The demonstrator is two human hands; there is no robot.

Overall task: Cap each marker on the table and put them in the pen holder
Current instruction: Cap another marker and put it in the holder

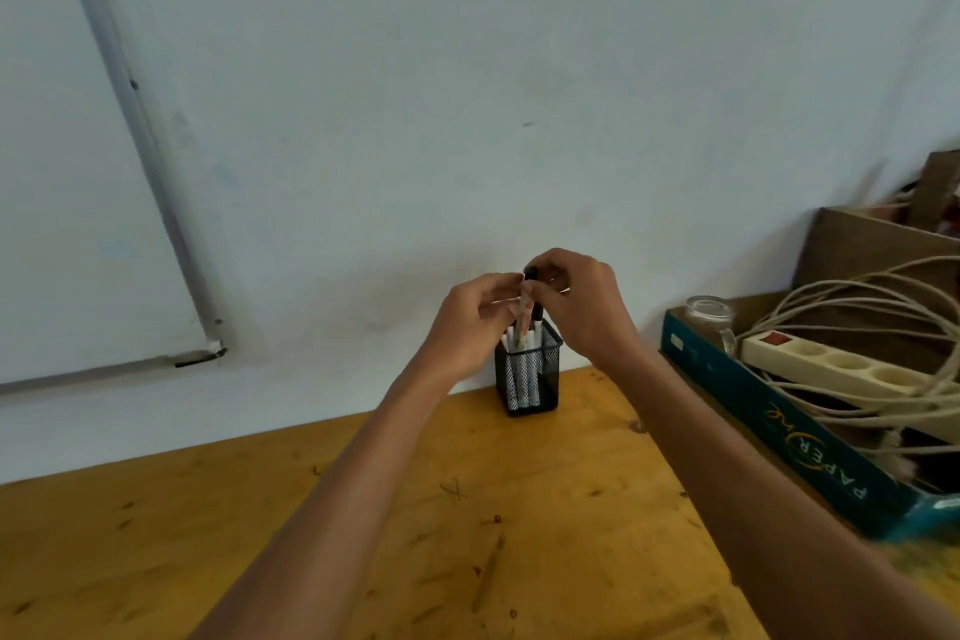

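Observation:
A black mesh pen holder [529, 377] stands at the back of the wooden table [363, 525], against the wall. Several white markers stand inside it. Directly above the holder, both hands meet around one white marker [528, 314] with a black cap [531, 273]. My left hand [470, 322] pinches the marker's barrel. My right hand [582, 301] pinches the black cap at its top end. The marker points down, its lower end at the holder's rim among the other markers.
On the right lies a teal cardboard box [769, 431] holding a cream power strip [836, 366], coiled cables [883, 307] and a glass jar [709, 314]. A brown box [872, 250] stands behind it. A whiteboard [78, 224] leans on the wall at left.

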